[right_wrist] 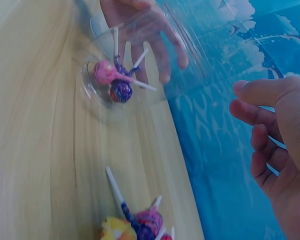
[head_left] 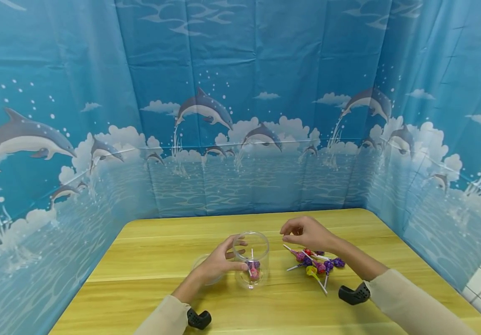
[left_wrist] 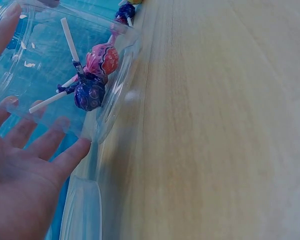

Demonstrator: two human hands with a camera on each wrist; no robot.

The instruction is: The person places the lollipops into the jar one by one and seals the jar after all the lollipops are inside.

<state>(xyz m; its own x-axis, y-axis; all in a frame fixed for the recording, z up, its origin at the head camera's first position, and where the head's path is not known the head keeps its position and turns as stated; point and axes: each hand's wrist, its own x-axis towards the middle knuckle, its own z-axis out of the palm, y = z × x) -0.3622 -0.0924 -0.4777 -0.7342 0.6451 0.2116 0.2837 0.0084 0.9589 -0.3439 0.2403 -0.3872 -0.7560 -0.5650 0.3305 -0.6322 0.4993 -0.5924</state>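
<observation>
And here's the clear jar [head_left: 262, 253], upright on the table [head_left: 140, 288], its top uncovered, with the left hand [head_left: 219, 264] cupped at its side: fingers spread behind the wall, thumb towards the near side. How firmly it presses, I can't tell.

Over to the right hand [head_left: 307, 232], up in the air just beyond the pile of lollipops [head_left: 319, 266]! Its fingers are loosely bent, thumb tip near the index finger, and nothing shows between them.

So what's the score? Inside the jar, down at the bottom, there's a pink lollipop [right_wrist: 105, 72] with purple wrapping [right_wrist: 121, 91] pressed against it, and three white sticks poking out, so likely three sweets in. Outside, the larger share lies heaped to the right of the jar, apart from it: pinks, purples, some red, and a yellow lollipop [head_left: 312, 271] at the near edge. They overlap too much for a sure count.

I'd call this early going, with most of the sweets out on the wood. A clear round lid [left_wrist: 82, 210] lies beside the jar, partly under the left hand, not yet on.
</observation>
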